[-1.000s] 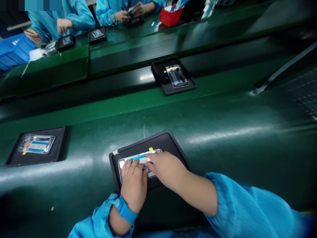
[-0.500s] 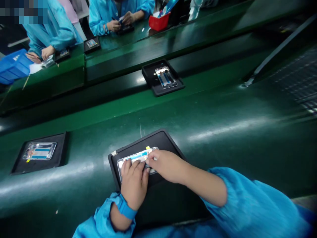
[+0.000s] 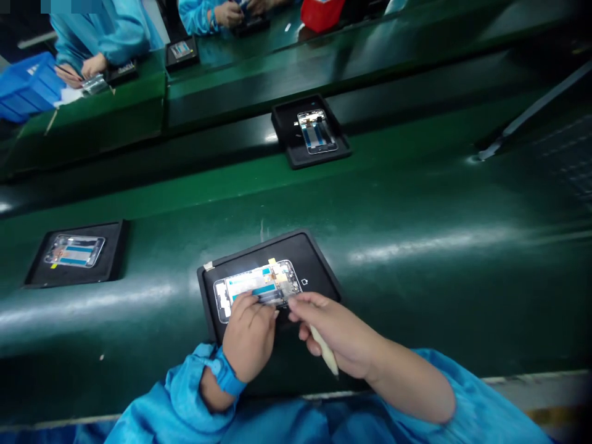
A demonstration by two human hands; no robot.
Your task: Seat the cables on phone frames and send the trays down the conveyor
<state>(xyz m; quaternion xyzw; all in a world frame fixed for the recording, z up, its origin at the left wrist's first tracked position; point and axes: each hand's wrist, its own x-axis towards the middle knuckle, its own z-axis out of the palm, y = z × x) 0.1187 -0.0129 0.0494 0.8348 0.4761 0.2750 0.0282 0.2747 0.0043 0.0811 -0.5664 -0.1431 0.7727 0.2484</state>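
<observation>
An opened phone (image 3: 266, 285) lies in a black tray (image 3: 308, 256) in front of me, its circuit board and blue strips showing. A yellow tab sticks out from its far edge. My left hand (image 3: 250, 333) grips the phone's near edge, its bent fingers pressed over it and the fingertips partly hidden. In my right hand (image 3: 330, 330) is a cream pen-shaped tool (image 3: 325, 351), its dark-tipped end pointing back towards me. The thumb and forefinger are pinched together at the phone's near right corner; whether they also hold something small cannot be seen.
Another tray (image 3: 115, 259) with an opened phone stands at the left, and a further tray (image 3: 282, 129) lies beyond mine. Across the green bench (image 3: 416, 203), two people in blue sleeves work near a blue bin (image 3: 28, 92) and a red bin (image 3: 321, 15). A metal bar (image 3: 531, 114) slants at right.
My right hand has drawn back towards me and right, off the phone's right end, uncovering the circuit board. The cream tool now shows in it. My left hand still holds the phone.
</observation>
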